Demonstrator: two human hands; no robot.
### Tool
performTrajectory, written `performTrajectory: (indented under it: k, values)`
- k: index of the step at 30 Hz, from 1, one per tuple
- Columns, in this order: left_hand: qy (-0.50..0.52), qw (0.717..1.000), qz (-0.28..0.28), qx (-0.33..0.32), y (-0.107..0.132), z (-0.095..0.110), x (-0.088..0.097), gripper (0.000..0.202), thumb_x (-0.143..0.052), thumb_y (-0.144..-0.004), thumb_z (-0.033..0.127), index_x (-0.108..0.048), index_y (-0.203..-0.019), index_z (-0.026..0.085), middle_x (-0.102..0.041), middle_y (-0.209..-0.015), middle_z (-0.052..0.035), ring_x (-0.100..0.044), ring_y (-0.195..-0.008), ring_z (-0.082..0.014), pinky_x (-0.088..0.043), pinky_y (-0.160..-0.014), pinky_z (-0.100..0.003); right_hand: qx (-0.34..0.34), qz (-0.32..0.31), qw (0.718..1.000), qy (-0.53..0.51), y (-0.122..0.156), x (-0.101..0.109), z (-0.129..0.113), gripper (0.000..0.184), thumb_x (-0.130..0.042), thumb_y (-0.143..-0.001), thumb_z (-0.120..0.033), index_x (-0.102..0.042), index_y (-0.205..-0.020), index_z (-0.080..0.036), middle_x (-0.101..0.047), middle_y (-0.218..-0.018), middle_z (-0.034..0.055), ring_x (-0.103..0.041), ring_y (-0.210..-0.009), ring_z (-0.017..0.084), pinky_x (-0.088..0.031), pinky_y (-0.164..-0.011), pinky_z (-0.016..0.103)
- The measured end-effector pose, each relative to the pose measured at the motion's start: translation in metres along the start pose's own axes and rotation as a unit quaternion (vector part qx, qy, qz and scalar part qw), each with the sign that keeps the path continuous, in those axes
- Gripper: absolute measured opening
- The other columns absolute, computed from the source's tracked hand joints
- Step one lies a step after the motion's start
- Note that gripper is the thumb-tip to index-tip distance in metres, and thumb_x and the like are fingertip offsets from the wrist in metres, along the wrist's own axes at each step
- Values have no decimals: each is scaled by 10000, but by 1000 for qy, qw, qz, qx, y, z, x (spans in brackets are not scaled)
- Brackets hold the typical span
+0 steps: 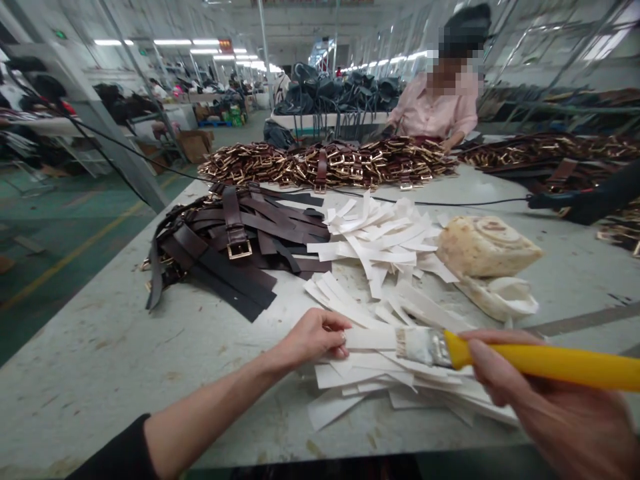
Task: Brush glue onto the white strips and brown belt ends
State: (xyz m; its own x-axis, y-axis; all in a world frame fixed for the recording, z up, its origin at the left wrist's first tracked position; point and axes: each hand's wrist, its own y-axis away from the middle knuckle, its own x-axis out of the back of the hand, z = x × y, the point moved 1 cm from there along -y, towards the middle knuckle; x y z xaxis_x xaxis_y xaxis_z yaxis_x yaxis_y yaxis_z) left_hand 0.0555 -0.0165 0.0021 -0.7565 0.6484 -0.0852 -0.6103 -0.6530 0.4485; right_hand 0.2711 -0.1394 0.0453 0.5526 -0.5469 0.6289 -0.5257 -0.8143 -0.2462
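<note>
My left hand (pixel 320 335) pinches the left end of a white strip (pixel 370 339) between thumb and fingers. In my right hand (pixel 545 400) is a paintbrush with a yellow handle (pixel 560 363), its fingers wrapped round it. The brush's whitish, caked bristles (pixel 413 345) lie on the right part of that strip. Under and around it are more white strips (pixel 360 377), loosely piled. Beyond them sits a second heap of white strips (pixel 380 233). Dark brown belt straps (pixel 240 227) with gold buckles lie to the left of that heap.
A crusted, cream-coloured container (pixel 487 247) with an open spout stands at the right. A long heap of buckled straps (pixel 330 163) crosses the table's far side. A black cable (pixel 425 202) runs over the table (pixel 125 353). Behind it is a co-worker in a pink shirt (pixel 443 100).
</note>
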Motion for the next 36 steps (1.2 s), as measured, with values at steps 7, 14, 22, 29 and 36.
performTrajectory:
  k: [7,14,22,29,36]
  values:
    - [69,997,14,-19,-12,-21,4,376,-570,-583,66,-520,-950,127,-558,-566,58,-555,-439,-86,-454,-492,-204,30,-201,977,-62,-22,-65,-34,317,-548,-728,-490,-638,-690,-188,-608,-570,9,-560,-490,154,-442,-454,238]
    - [38,999,0,-22,-15,-23,6,257,-550,-584,65,-488,-817,152,-560,-548,48,-568,-439,-99,-457,-461,-201,30,-188,981,-46,-29,-59,-31,301,-546,-755,-472,-638,-746,-186,-598,-565,2,-544,-471,141,-430,-440,227]
    - [-15,1000,5,-16,4,1,23,127,-558,-573,99,-548,-696,129,-550,-487,28,-547,-468,-90,-408,-478,-179,-19,-179,983,48,-49,-40,9,374,-525,-684,-520,-657,-662,-171,-616,-556,19,-574,-512,174,-444,-500,260]
    - [-66,996,34,-47,44,43,51,159,-665,-616,191,-577,-735,134,-590,-541,14,-551,-489,-90,-434,-498,-189,-63,-131,983,110,-63,-27,35,427,-478,-609,-586,-585,-464,-199,-590,-467,53,-591,-493,232,-428,-482,322]
    - [-101,954,175,-219,16,129,68,243,-682,-649,229,-606,-855,125,-619,-656,-9,-588,-557,-106,-481,-581,-223,-84,-78,991,75,-48,-1,42,446,-505,-661,-598,-693,-745,-202,-652,-578,20,-635,-553,221,-476,-490,286]
